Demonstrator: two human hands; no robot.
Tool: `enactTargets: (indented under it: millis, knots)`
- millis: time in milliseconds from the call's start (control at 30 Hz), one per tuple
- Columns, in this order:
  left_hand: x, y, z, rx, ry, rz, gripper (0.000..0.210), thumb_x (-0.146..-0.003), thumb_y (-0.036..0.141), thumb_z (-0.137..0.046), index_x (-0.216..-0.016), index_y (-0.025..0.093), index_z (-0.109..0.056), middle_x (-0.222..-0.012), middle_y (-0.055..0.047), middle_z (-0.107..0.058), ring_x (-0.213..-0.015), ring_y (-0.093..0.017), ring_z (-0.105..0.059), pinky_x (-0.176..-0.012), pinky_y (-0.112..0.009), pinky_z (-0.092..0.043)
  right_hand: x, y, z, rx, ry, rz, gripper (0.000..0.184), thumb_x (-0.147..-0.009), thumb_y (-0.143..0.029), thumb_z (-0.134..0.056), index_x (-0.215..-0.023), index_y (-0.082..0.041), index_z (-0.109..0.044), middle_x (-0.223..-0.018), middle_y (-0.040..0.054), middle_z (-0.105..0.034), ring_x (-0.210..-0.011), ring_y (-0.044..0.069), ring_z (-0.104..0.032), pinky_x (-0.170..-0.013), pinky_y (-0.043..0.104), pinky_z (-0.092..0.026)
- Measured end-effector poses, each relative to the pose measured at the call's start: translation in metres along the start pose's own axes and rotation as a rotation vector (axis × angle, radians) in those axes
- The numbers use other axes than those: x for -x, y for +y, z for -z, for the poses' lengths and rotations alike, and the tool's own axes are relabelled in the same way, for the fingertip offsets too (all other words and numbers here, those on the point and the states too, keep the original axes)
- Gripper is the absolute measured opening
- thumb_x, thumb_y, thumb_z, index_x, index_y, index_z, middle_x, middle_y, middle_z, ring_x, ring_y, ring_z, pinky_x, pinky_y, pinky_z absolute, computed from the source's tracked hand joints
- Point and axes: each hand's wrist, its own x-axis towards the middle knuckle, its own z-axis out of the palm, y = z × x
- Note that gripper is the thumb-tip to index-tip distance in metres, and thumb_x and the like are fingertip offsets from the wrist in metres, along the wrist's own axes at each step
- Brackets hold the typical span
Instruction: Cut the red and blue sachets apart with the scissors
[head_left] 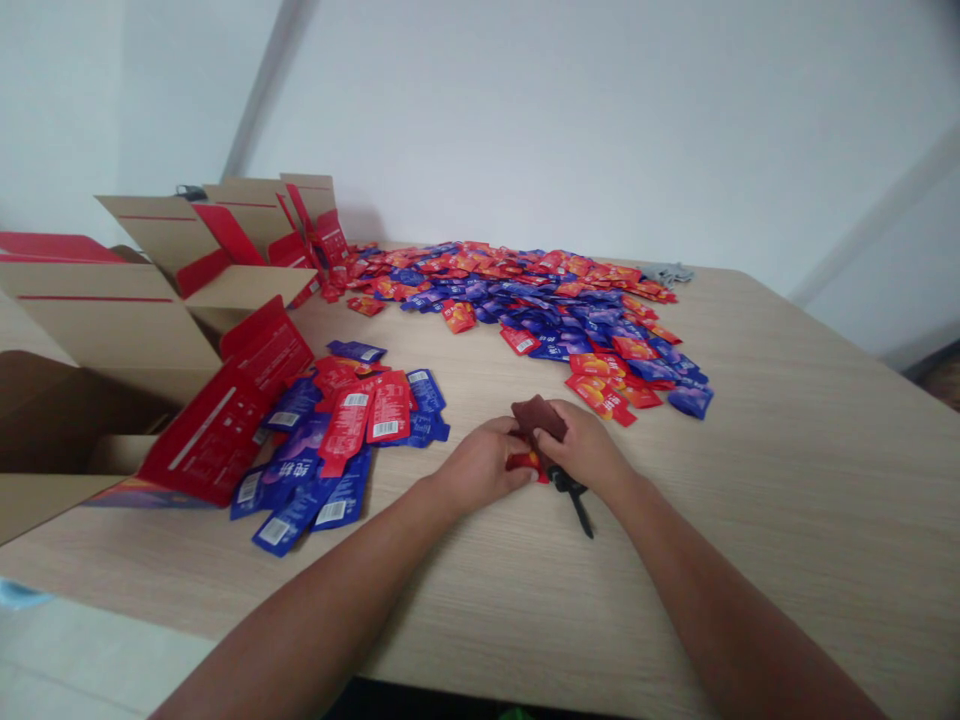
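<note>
Two bare hands meet near the middle of the frame, just above a pale wooden table [787, 480]. The left hand [484, 465] has its thumb and fingers bent in on a small red and orange shiny packet [541, 475], which sits low between the two hands. The right hand [589, 445] is curled tight around a flat, dark red-brown thing [538, 414], and its top end pokes up past the fingers. I cannot tell what it is made of. Under the right hand is a thin black stick-like thing [583, 514] that points down toward the bottom of the frame. I cannot tell if it is joined to the red-brown thing. To the left of the hands lies a loose heap of red and blue flat shiny packets [367, 410], some with white stripy labels. A much bigger, long pile of red, orange and blue shiny packets [540, 300] spreads across the upper middle. On the left side stand brown cardboard boxes with red outsides [97, 310], their flaps sticking up. A crumpled grey cloth [667, 272] lies behind the big pile's right end, near the plain white wall [585, 120].
</note>
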Motion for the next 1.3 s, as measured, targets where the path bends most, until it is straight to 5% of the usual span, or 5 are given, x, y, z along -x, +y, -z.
enactTargets:
  millis: [400,600,767,1300]
  knots:
    - [0.002,-0.006,-0.004,-0.062,-0.007,0.029,0.016,-0.091,0.026,-0.075,-0.106,0.021,-0.08,-0.135,-0.012,-0.068,-0.129,-0.029,-0.064,-0.113,-0.04,-0.051,-0.004,0.016,0.002,0.24,0.109,-0.202,0.019,-0.093,-0.03,-0.068,-0.11,-0.021,-0.07,-0.106,0.0101,-0.076,-0.095,0.027,-0.069,-0.077,0.034,-0.045]
    - [-0.002,0.003,-0.003,-0.099,-0.037,-0.138,0.019,-0.091,0.01,-0.064,-0.098,0.021,-0.078,-0.122,-0.01,-0.071,-0.121,-0.026,-0.065,-0.108,-0.039,-0.052,-0.002,0.013,0.001,0.106,0.198,-0.096,0.029,-0.093,-0.033,-0.068,-0.119,-0.021,-0.07,-0.111,0.0097,-0.076,-0.098,0.027,-0.069,-0.086,0.037,-0.05]
    - [-0.004,0.007,-0.005,-0.097,-0.055,-0.22,0.022,-0.087,0.003,-0.061,-0.09,0.02,-0.075,-0.109,-0.01,-0.071,-0.115,-0.025,-0.065,-0.103,-0.038,-0.052,0.0,0.004,-0.001,-0.016,0.105,0.036,0.03,-0.091,-0.029,-0.067,-0.119,-0.021,-0.07,-0.109,0.0067,-0.075,-0.097,0.025,-0.068,-0.084,0.035,-0.05]
    - [0.001,0.01,-0.009,-0.154,-0.05,-0.092,0.012,-0.098,0.026,-0.067,-0.1,0.022,-0.078,-0.119,-0.011,-0.072,-0.121,-0.029,-0.064,-0.104,-0.041,-0.054,-0.006,0.009,0.006,0.109,0.062,-0.156,0.014,-0.091,-0.03,-0.069,-0.104,-0.023,-0.07,-0.091,0.0037,-0.074,-0.081,0.022,-0.066,-0.069,0.031,-0.04]
